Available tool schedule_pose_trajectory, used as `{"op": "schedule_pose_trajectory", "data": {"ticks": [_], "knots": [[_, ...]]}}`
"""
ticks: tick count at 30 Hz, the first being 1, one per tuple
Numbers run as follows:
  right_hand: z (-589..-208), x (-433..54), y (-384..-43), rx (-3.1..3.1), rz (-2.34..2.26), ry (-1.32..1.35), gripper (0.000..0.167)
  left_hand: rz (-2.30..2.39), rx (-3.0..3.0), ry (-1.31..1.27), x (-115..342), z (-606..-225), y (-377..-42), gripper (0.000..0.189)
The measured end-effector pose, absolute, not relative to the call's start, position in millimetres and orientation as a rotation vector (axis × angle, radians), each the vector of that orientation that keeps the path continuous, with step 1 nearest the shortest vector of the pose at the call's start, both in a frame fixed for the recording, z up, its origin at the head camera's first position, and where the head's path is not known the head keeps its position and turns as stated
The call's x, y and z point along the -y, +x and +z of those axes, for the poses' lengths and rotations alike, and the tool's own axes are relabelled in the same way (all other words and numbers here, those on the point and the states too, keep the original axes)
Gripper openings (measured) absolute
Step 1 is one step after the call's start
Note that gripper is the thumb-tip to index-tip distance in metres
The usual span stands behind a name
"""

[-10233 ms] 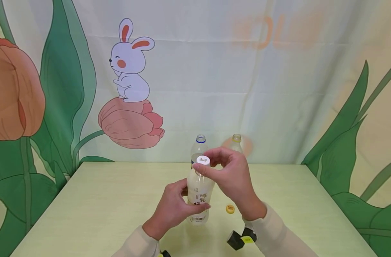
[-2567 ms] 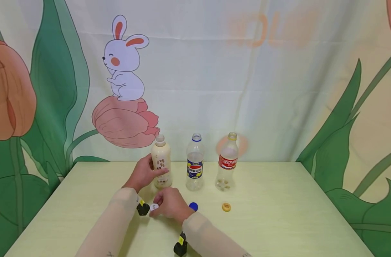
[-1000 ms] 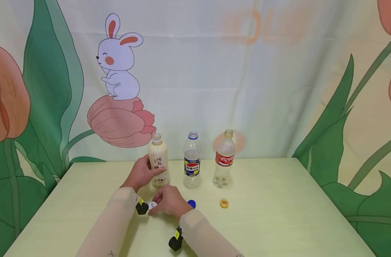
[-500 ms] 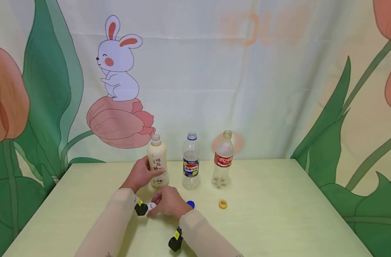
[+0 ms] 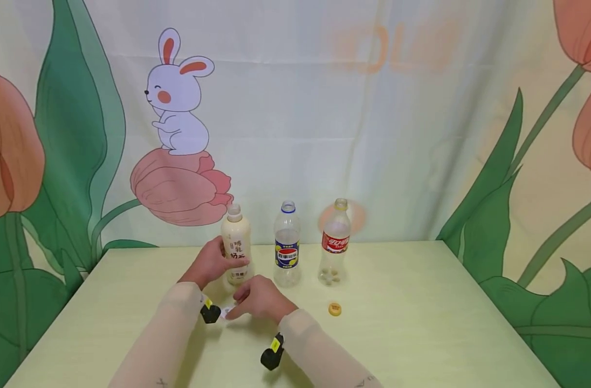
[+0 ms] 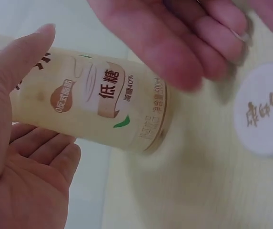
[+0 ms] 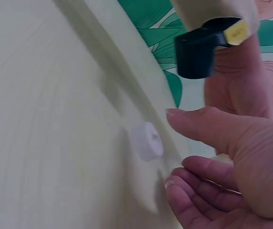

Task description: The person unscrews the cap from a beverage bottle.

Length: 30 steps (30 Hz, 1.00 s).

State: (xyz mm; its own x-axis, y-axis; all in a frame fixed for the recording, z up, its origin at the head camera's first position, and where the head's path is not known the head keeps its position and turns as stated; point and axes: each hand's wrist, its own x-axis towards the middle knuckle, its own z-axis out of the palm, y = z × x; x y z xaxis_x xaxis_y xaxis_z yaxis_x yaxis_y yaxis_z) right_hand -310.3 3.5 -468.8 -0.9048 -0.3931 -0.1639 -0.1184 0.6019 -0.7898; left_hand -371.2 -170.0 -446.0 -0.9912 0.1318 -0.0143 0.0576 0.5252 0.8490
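My left hand (image 5: pixel 210 264) grips a cream-coloured milk tea bottle (image 5: pixel 236 234) that stands upright and uncapped on the table's left half. In the left wrist view, the thumb lies on one side of this bottle (image 6: pixel 93 95) and the fingers on the other. A white bottle cap (image 5: pixel 225 312) lies on the tabletop in front of it, printed side up in the left wrist view. My right hand (image 5: pixel 263 299) hovers just right of the cap, thumb and fingers spread. The right wrist view shows a gap between those fingertips and the cap (image 7: pixel 148 141).
Two uncapped clear bottles stand to the right: a blue-labelled Pepsi bottle (image 5: pixel 287 248) and a red-labelled Coca-Cola bottle (image 5: pixel 335 242). An orange-yellow cap (image 5: pixel 335 309) lies before the red-labelled one. The pale table (image 5: pixel 397 323) ends at a printed curtain (image 5: pixel 295 108).
The milk tea bottle, capped and mid-table ten seconds ago, stands uncapped at left. My right hand has released the white cap and shifted slightly right, now hiding the blue cap.
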Motion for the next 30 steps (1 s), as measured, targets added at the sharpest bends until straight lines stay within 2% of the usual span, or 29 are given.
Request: {"op": "schedule_pose_trajectory", "data": {"ticks": [4, 11, 17, 23, 26, 30], "knots": [[-455.2, -14.6, -309.8, -2.534, -1.242, -0.469, 0.041, 1.461, -2.687, 0.175, 176.3, -445.4, -367.8, 0.083], [-418.8, -37.9, -292.8, -2.646, -1.351, -0.629, 0.027, 1.445, -2.699, 0.181, 185.9, -437.1, -350.8, 0.108], [-387.5, -63.8, -273.9, -2.884, -1.471, -0.854, 0.028, 1.413, -2.803, 0.253, 196.0, -426.0, -338.5, 0.111], [-367.8, -102.8, -269.3, -3.123, -1.519, -1.061, 0.041, 1.217, -3.02, 0.411, 205.0, -417.1, -329.9, 0.106], [-358.3, -126.0, -269.7, -3.245, -1.394, -1.136, 0.054, 1.059, -3.148, 0.493, 208.8, -416.8, -326.3, 0.108], [-347.4, -157.8, -271.7, -3.388, -1.176, -1.09, 0.073, 0.823, -3.278, 0.521, 214.4, -416.7, -318.9, 0.114]]}}
